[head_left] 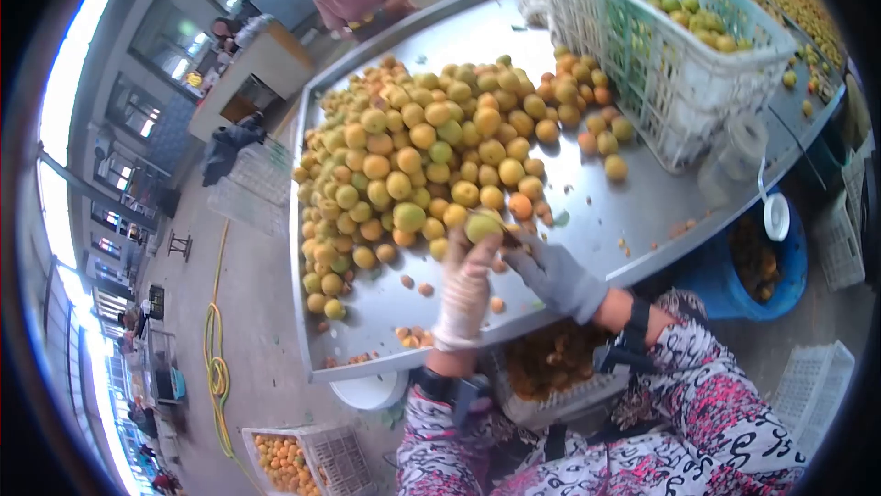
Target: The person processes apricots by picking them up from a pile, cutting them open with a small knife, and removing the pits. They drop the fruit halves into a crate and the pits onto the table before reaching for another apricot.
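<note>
1. We find a greenish fruit near the dial's centre, at the fingertips of the left hand, whose pale-gloved fingers are partly curled around it
2. At four o'clock we see the grey-gloved right hand, fingers half bent beside the fruit; we cannot tell whether it grips anything
3. We judge that the fruit could slip, since smooth skin against gloved fingertips may give a weak hold; it might then bruise on the metal table
4. Towards eleven o'clock we see a loose heap of fruit; a knock from a hand could set pieces rolling
5. Over the near edge, we think a dropped fruit could land in the scrap bin at five o'clock
6. We can read no brand, label or writing, neither on the white crate at two o'clock nor the blue bucket past three
</note>
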Tool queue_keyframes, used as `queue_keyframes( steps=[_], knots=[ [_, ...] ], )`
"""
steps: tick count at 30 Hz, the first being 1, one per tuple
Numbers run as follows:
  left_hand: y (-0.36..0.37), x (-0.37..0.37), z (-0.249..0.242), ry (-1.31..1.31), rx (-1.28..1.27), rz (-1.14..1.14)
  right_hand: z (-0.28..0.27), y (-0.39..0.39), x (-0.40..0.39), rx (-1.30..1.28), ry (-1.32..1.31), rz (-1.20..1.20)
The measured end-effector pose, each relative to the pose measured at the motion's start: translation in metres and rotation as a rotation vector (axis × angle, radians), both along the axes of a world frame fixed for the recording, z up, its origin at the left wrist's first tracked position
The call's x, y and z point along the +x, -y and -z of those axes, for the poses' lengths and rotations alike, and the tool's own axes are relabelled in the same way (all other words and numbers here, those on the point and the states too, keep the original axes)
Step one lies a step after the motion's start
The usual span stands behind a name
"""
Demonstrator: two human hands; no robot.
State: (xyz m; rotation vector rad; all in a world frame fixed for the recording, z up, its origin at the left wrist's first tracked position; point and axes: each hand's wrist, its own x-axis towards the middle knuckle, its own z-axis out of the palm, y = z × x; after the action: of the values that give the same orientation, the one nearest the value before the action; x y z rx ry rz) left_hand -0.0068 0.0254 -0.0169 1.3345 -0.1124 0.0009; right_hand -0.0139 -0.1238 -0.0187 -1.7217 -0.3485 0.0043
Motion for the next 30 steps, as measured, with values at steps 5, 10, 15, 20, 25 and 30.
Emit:
queue_keyframes(
  steps=[5,10,15,20,25,30],
  knots=[
    [0.033,-0.007,-0.012,-0.221,-0.390,-0.032,0.018,-0.006,-0.002,-0.159,-0.054,0.050],
    [0.020,-0.002,-0.015,-0.126,-0.141,-0.067,0.007,0.008,0.002,-0.158,-0.134,0.013],
    [0.022,-0.005,-0.015,-0.120,-0.233,-0.143,0.016,-0.003,-0.002,-0.199,-0.026,0.021],
    [0.023,-0.003,-0.014,-0.127,-0.163,-0.160,0.003,0.000,-0.003,-0.392,-0.070,0.015],
    [0.025,-0.002,-0.020,-0.231,-0.080,-0.198,0.000,-0.004,-0.008,-0.336,-0.088,-0.016],
    [0.016,0.000,0.010,0.369,0.671,-0.243,0.041,-0.011,-0.004,-0.315,-0.014,-0.070]
  ],
)
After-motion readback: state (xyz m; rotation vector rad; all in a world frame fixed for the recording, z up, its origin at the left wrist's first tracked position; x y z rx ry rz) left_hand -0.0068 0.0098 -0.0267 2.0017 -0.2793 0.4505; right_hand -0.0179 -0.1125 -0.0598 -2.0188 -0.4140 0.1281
